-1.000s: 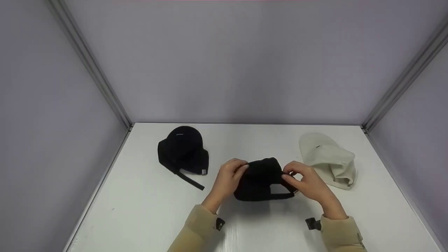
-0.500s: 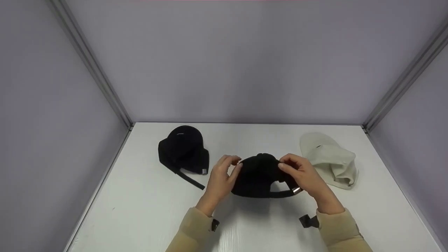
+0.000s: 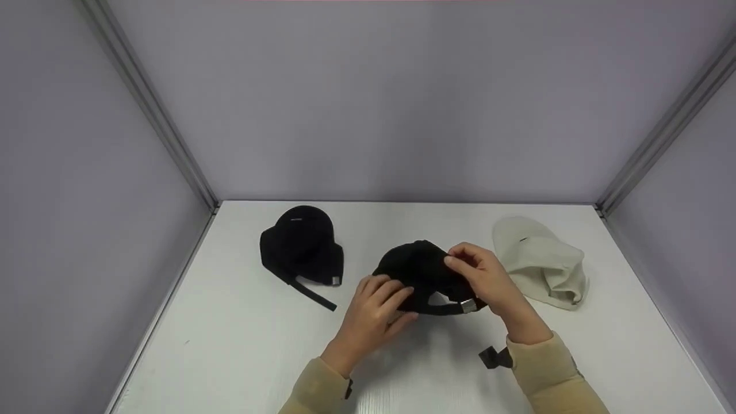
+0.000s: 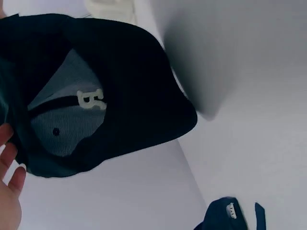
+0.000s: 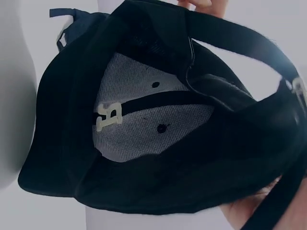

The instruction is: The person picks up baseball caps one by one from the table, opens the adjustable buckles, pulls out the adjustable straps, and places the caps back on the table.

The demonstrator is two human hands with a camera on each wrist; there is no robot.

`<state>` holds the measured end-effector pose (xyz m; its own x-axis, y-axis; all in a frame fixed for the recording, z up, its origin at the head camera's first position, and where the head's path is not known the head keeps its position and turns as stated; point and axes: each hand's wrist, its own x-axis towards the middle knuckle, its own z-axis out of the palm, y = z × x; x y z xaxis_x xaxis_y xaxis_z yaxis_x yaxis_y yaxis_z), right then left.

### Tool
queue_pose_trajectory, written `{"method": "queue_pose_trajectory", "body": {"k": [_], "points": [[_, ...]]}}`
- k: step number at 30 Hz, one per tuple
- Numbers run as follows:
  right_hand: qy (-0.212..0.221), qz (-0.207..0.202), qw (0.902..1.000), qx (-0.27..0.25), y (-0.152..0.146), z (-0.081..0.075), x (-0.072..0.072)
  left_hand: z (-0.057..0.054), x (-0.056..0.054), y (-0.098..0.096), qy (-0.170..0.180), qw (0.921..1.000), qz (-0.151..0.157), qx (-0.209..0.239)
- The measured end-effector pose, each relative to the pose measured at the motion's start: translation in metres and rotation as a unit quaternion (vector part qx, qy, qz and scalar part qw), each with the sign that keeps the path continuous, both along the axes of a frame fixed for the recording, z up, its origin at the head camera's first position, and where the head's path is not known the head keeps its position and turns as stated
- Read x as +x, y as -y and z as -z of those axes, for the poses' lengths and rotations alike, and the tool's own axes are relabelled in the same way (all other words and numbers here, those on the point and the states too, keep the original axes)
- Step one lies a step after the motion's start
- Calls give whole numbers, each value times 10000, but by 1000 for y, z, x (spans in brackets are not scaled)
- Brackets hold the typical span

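In the head view, a black baseball cap point(image 3: 417, 264) is held above the white table, its underside and back strap facing me. My right hand point(image 3: 489, 282) pinches the cap's right side between thumb and fingers, close to the strap's metal buckle point(image 3: 468, 306). My left hand point(image 3: 371, 316) touches the near left edge with fairly straight fingers, thumb held apart. The right wrist view shows a striped lining and a pale letter patch point(image 5: 109, 116) inside the crown. The brim point(image 4: 158, 100) points away, toward the table, in the left wrist view.
A second black cap point(image 3: 302, 247) lies at the back left of the white table point(image 3: 230, 356), its loose strap trailing forward. At the back right rests a beige cap point(image 3: 540, 261). Grey walls point(image 3: 402, 103) enclose the back and both sides.
The black cap has tipped and shifted slightly to the back left, its crown rounder. My left hand came off its upper left edge and moved down to the near edge; my right hand keeps pinching.
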<state>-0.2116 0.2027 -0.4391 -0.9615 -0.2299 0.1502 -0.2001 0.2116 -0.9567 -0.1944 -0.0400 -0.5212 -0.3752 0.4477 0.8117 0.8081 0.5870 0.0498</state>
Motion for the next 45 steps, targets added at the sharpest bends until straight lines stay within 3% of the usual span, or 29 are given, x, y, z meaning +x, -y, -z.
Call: {"method": "queue_pose_trajectory", "body": {"k": [5,8,15,22,29,33,40,45], "points": [[30,-10,10000,-38,4,0,-2,4,-1,-1,-102,9993,-14,-372],[39,-56,10000,-40,5,0,-3,4,-3,0,-203,9994,-3,-269],[-78,-282,9995,154,2,2,-4,-2,-4,2,-73,9964,394,745],[-262,-644,9974,167,-3,10,-4,-9,-6,-2,360,9790,706,1880],[-889,-657,9931,402,-16,22,-1,-13,-10,0,1026,9546,560,2740],[-1301,-523,9883,604,-20,27,6,-17,-11,1,943,9520,514,2865],[-1893,-357,9784,754,-12,23,26,-39,-2,-1,693,9518,611,2926],[-2305,-71,9701,761,-3,28,28,-25,-10,0,667,9524,583,2918]]}}
